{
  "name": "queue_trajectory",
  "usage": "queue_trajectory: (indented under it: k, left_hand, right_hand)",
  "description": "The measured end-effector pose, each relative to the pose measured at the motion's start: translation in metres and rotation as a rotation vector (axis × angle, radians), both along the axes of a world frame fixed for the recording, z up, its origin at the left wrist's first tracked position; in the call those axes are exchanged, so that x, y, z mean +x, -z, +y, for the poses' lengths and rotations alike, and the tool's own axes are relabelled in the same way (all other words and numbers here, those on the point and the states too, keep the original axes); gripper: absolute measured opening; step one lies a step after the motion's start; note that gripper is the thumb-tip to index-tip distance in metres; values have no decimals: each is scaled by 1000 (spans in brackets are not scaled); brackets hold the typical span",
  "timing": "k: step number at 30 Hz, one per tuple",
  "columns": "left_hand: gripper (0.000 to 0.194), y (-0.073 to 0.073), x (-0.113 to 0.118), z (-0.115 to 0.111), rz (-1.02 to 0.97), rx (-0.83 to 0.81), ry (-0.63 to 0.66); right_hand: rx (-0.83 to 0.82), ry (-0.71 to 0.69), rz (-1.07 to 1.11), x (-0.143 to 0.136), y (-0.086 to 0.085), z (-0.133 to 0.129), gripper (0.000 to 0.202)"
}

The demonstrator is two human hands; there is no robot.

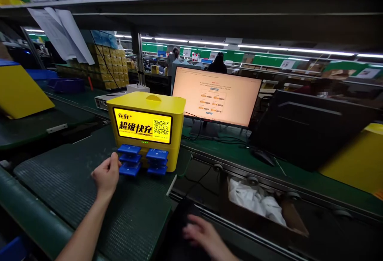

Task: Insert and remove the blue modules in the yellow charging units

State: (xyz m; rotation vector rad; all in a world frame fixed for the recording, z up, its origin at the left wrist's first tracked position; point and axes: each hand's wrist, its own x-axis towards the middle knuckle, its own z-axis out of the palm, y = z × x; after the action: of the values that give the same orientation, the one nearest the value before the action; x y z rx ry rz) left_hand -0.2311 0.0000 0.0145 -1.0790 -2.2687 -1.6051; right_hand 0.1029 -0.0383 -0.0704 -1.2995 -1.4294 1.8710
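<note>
A yellow power bank rental station (176,125) stands on the green ribbed mat, its screen lit with black lettering and a QR code. Two stacks of blue power banks stick out of its lower front, a left stack (129,159) and a right stack (157,161). My left hand (107,174) is closed, fingers curled and thumb upward, at the outer side of the left stack. What it grips, if anything, is hidden. Slightly blurred, my right hand (200,231) hangs low in front of the bench with fingers apart and nothing in them.
Behind the station stands a lit monitor (215,97), with a dark screen seen from behind (308,129) to its right. A cardboard box (295,217) of white bags sits below the bench edge. More yellow units flank both sides; people are in the background.
</note>
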Motion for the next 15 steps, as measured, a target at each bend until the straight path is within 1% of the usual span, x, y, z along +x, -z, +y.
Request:
queue_trajectory:
  k: [1,2,3,4,5,6,8,11,13,14,15]
  left_hand:
    - [41,1,0,0,6,-3,-13]
    - [40,1,0,0,23,-12,-22]
    - [39,2,0,1,49,-27,-26]
    - [39,4,-1,1,79,-45,-23]
    - [38,5,-1,2,110,-63,-16]
    - [38,7,-2,2,134,-78,-8]
    - [38,10,-4,1,170,-110,-2]
    - [40,14,-8,-2,221,-184,-23]
    - [41,15,-11,-4,242,-239,-43]
    - [41,15,-12,-4,247,-264,-52]
    - [41,14,-14,-5,248,-286,-62]
  right_hand:
    - [-152,30,203,-34,-2,0,73]
    - [-287,69,356,-65,-5,0,67]
    - [-385,150,428,-89,-8,-1,61]
    - [-399,206,444,-107,-11,-1,56]
    - [-410,249,451,-119,-14,-2,51]
    - [-401,274,447,-124,-16,-3,48]
    - [-379,260,459,-123,-20,-4,45]
    - [-396,188,466,-105,-20,-4,48]
    - [-423,155,420,-90,-14,-4,50]
    - [-408,155,383,-80,-10,-5,50]
    - [-359,161,329,-69,-6,-7,48]
